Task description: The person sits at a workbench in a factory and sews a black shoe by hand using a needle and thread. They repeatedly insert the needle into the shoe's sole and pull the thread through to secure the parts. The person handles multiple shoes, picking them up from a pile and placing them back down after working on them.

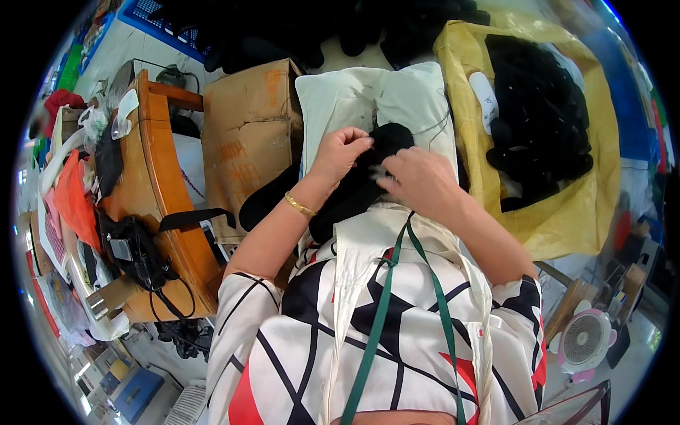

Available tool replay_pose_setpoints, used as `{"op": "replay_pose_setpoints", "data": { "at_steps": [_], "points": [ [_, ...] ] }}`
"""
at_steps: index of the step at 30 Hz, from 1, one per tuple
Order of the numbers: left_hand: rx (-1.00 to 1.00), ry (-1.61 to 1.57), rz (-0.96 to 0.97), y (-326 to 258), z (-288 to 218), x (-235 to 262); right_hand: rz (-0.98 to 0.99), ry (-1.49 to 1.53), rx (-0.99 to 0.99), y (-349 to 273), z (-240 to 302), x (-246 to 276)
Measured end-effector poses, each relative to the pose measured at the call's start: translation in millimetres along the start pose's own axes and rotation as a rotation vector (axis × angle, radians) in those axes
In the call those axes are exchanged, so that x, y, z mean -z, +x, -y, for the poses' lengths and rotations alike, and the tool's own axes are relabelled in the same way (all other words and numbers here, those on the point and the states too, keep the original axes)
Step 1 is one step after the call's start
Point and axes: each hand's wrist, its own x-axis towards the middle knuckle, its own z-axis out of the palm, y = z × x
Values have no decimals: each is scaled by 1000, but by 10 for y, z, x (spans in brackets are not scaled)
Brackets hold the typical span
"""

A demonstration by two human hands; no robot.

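Showing a wearer's lap from above, the view begins with a smooth white blouse [283, 361] patterned in black lines and red patches, crossed by flat green straps [381, 319]. Beyond it lie soft, matt black fabric lengths [268, 202] with rounded ends. The left hand [341, 156], below a gold-coloured bracelet [300, 205], is closed in a pinch, thumb against forefinger, at the edge of a round-tipped black fabric piece [393, 138]; what lies between the fingertips cannot be told. The right hand [425, 178], blurred, has curled fingers over the same piece, its grip indeterminable. The piece rests above the lap, before a pale, slightly creased cloth [331, 99] forming two rounded lobes. To the left stands a scuffed, box-shaped brown carton [248, 117]; to the right, a crinkled yellow sack [567, 223] gapes around heaped black pieces [535, 127] and a white oblong [484, 100]. Farther left, a slack black bag [131, 248] lies against a curved, glossy wooden chair [157, 166]. Farther right is a round, grilled fan [585, 336]. At the top, a dark fabric heap [269, 35] adjoins a blue lattice basket [157, 27].
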Motion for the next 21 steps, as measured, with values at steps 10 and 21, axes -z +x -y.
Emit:
{"op": "replay_pose_setpoints", "data": {
  "at_steps": [10,21],
  "points": [
    [-194,363,411,-313,-231,-11,-118,139,-248,-319,-384,-278],
    [155,336,197,-357,-20,-158,-272,1457,-682,-829,-798,-154]
  ]
}}
